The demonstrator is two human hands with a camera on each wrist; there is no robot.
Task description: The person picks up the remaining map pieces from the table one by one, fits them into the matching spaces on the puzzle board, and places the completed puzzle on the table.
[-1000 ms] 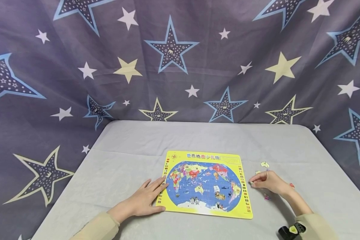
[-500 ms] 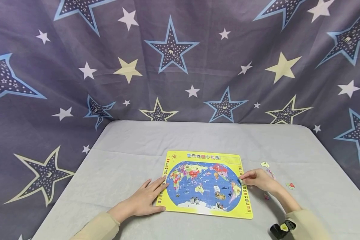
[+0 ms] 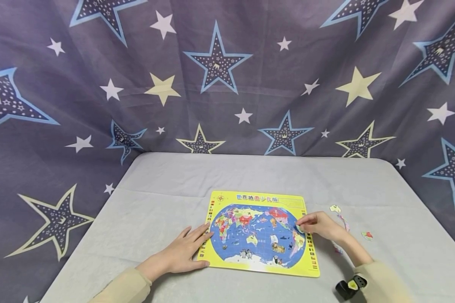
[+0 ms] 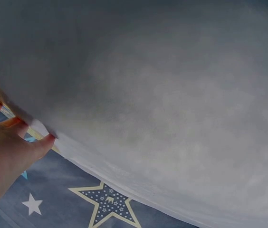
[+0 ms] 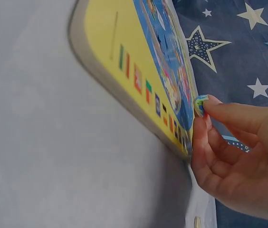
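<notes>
A yellow-bordered world map puzzle board (image 3: 263,270) lies flat on the table. My left hand (image 3: 183,251) rests along its left edge with the fingers spread over the border. At the board's right side, my right hand (image 3: 320,226) pinches a small puzzle piece (image 5: 201,105) between thumb and fingers. In the right wrist view the piece shows blue and green and is mostly covered by the fingertips. It is held over the right part of the map, and whether it touches the board cannot be told. The left wrist view catches the left hand (image 4: 8,149) at the board's edge.
Right of the board lie loose pieces on the grey table cover (image 3: 163,176): a white and yellow one (image 3: 335,208), a pinkish one (image 3: 344,223), a red and green one (image 3: 367,235) and another (image 3: 338,249) partly behind the forearm. A star-patterned curtain (image 3: 227,105) hangs behind.
My right hand has moved left with the pinched piece, from beside the board to over the map's right side. The red and green piece has come into fuller view. My left hand stays put.
</notes>
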